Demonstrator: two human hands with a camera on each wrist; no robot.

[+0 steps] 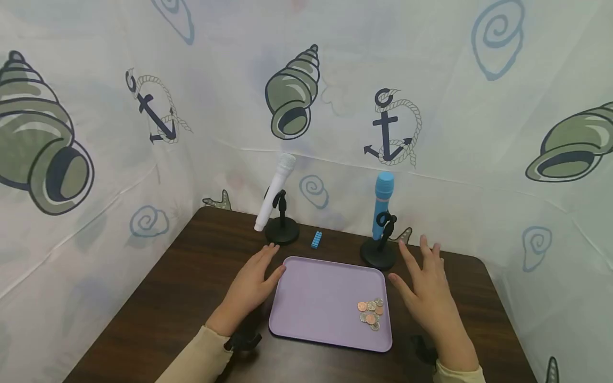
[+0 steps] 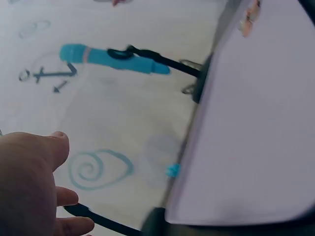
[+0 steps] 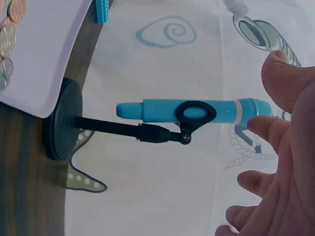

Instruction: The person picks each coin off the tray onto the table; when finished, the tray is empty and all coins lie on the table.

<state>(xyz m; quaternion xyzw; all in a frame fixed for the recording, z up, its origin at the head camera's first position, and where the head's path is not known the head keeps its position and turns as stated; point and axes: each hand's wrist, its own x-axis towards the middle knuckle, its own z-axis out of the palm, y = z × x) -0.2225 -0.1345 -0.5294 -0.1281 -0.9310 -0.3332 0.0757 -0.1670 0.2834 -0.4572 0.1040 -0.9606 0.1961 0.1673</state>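
Observation:
A lilac tray (image 1: 316, 298) lies on the dark wooden table, with a small pile of copper and silver coins (image 1: 371, 314) at its right side. My left hand (image 1: 251, 284) is held at the tray's left edge, fingers extended and nothing in its grasp. To the right of the tray, my right hand (image 1: 426, 290) spreads its fingers, also holding nothing. Behind the tray, a white microphone (image 1: 274, 194) leans in a black stand (image 1: 282, 231) on the left. A blue microphone (image 3: 162, 110) sits in another black stand (image 3: 61, 120); my right fingertips overlap its head in the right wrist view.
A small blue studded toy brick (image 1: 316, 239) lies between the two stands, behind the tray. The table (image 1: 163, 298) backs onto a pale cloth (image 1: 230, 106) printed with shells and anchors, which also hangs at both sides.

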